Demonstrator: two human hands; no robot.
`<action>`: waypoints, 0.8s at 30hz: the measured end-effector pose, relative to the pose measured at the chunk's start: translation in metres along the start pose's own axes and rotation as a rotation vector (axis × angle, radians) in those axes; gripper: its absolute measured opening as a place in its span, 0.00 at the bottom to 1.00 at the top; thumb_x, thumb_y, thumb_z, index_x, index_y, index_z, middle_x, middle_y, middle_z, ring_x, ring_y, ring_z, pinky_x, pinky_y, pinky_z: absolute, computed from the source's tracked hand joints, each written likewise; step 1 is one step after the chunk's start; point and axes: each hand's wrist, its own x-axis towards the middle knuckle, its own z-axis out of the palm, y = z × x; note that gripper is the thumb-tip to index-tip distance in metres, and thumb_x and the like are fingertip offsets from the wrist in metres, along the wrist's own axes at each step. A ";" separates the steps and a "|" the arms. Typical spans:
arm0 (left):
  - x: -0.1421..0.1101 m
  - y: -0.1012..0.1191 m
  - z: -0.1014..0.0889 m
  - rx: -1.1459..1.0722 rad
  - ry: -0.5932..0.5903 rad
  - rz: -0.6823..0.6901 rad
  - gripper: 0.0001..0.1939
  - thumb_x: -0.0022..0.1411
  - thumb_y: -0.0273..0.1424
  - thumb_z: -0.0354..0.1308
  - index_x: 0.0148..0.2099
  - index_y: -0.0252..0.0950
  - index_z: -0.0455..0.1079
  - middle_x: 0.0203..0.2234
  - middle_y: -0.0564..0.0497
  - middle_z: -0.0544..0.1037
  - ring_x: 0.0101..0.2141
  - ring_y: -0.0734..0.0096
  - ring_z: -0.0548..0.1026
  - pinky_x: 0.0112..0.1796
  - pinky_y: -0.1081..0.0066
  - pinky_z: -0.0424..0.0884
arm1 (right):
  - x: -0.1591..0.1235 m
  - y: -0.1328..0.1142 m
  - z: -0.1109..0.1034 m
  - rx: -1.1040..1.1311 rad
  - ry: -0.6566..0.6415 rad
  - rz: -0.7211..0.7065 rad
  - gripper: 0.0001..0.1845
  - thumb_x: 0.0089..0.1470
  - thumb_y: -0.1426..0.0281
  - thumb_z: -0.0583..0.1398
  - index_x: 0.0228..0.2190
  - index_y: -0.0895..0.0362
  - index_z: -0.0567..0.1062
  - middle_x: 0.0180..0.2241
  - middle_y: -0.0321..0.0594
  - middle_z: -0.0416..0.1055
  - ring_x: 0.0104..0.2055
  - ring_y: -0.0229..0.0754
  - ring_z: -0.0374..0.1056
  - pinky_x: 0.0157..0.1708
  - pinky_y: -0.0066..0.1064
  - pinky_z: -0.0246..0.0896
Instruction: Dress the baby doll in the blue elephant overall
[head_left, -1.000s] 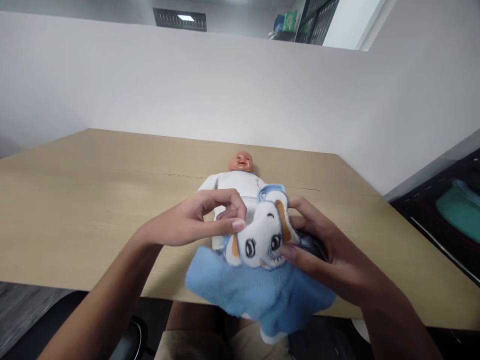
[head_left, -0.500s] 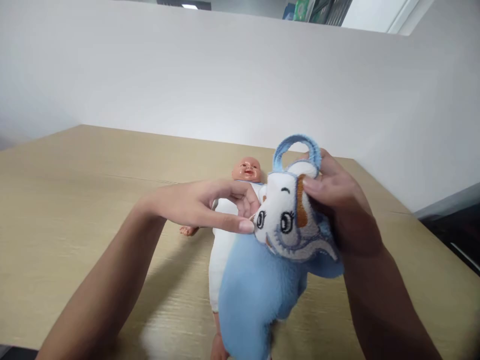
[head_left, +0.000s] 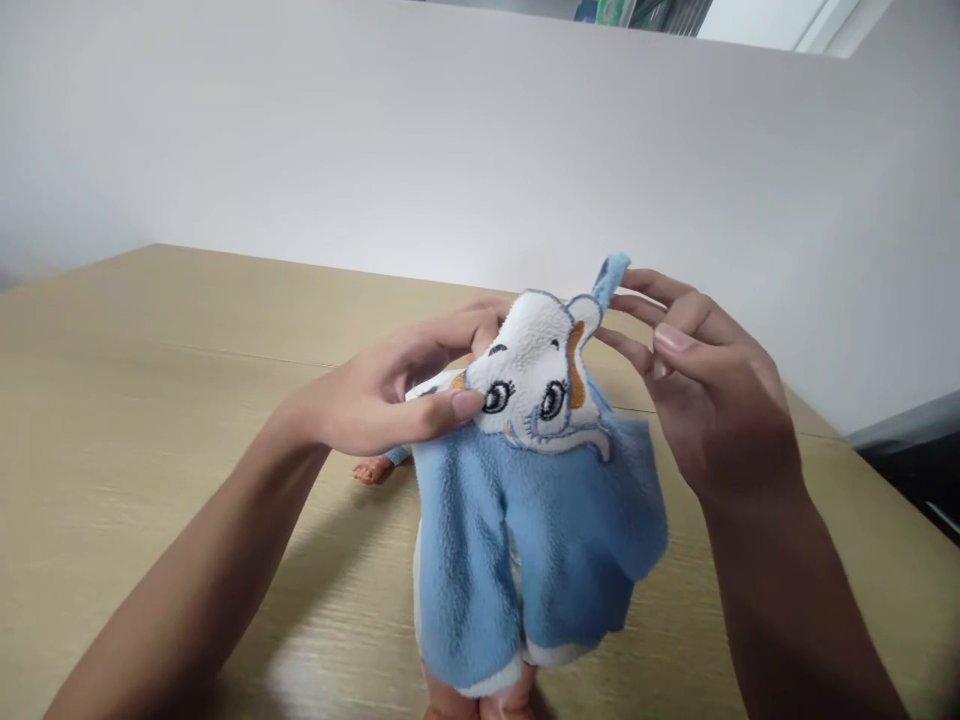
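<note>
Light-blue doll overalls (head_left: 465, 540) with a white embroidered elephant on the bib hang upright in front of a baby doll. My left hand (head_left: 397, 390) pinches the bib's left edge, thumb in front and fingers behind. My right hand (head_left: 697, 350) is by the upper right of the bib; its fingers are apart, with fingertips at the short blue shoulder strap (head_left: 611, 278). Behind the overalls, most of the doll is hidden; its small hand (head_left: 373, 470) shows at the left and its legs (head_left: 450, 702) below the trouser hems.
The doll lies on a wooden table (head_left: 165, 400). A white wall (head_left: 375, 150) rises behind the table, with shelves seen over its top edge. A dark object (head_left: 919, 465) stands beyond the table's right side.
The overalls have been turned to face me and spread out, now covering the doll's head and body. My left hand has taken the bib's left edge; my right hand has loosened from the bib.
</note>
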 end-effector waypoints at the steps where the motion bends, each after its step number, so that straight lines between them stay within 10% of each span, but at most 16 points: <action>1: 0.000 0.000 0.001 -0.005 0.012 0.003 0.18 0.72 0.48 0.65 0.38 0.40 0.70 0.40 0.45 0.76 0.44 0.57 0.75 0.45 0.61 0.76 | 0.001 0.000 0.002 0.045 -0.004 -0.009 0.16 0.67 0.65 0.64 0.29 0.52 0.66 0.66 0.40 0.70 0.72 0.55 0.64 0.69 0.51 0.68; 5: -0.002 0.004 0.007 -0.043 0.069 -0.035 0.17 0.74 0.47 0.63 0.39 0.41 0.67 0.35 0.49 0.72 0.36 0.63 0.71 0.38 0.65 0.73 | 0.001 0.003 0.009 0.162 -0.174 0.022 0.15 0.66 0.55 0.68 0.43 0.48 0.72 0.71 0.39 0.65 0.75 0.55 0.61 0.74 0.52 0.62; 13: -0.004 0.013 0.013 -0.114 0.000 -0.135 0.14 0.71 0.38 0.67 0.40 0.42 0.63 0.32 0.52 0.69 0.31 0.68 0.67 0.31 0.67 0.69 | -0.004 0.008 0.002 0.124 -0.560 0.193 0.56 0.57 0.52 0.77 0.76 0.42 0.56 0.69 0.49 0.65 0.68 0.57 0.68 0.63 0.46 0.72; 18: -0.004 0.021 0.014 -0.132 -0.117 -0.099 0.15 0.66 0.24 0.67 0.41 0.42 0.62 0.35 0.53 0.70 0.34 0.71 0.71 0.33 0.71 0.71 | 0.000 -0.003 -0.001 -0.018 -0.725 0.074 0.30 0.60 0.59 0.76 0.60 0.50 0.79 0.59 0.48 0.74 0.64 0.58 0.70 0.62 0.46 0.72; 24: -0.008 0.028 0.007 -0.108 -0.045 -0.174 0.20 0.67 0.26 0.71 0.53 0.45 0.66 0.40 0.51 0.75 0.36 0.70 0.75 0.35 0.71 0.75 | -0.003 0.003 -0.005 -0.011 -0.531 -0.068 0.18 0.55 0.61 0.79 0.40 0.49 0.80 0.55 0.45 0.74 0.60 0.58 0.70 0.61 0.50 0.71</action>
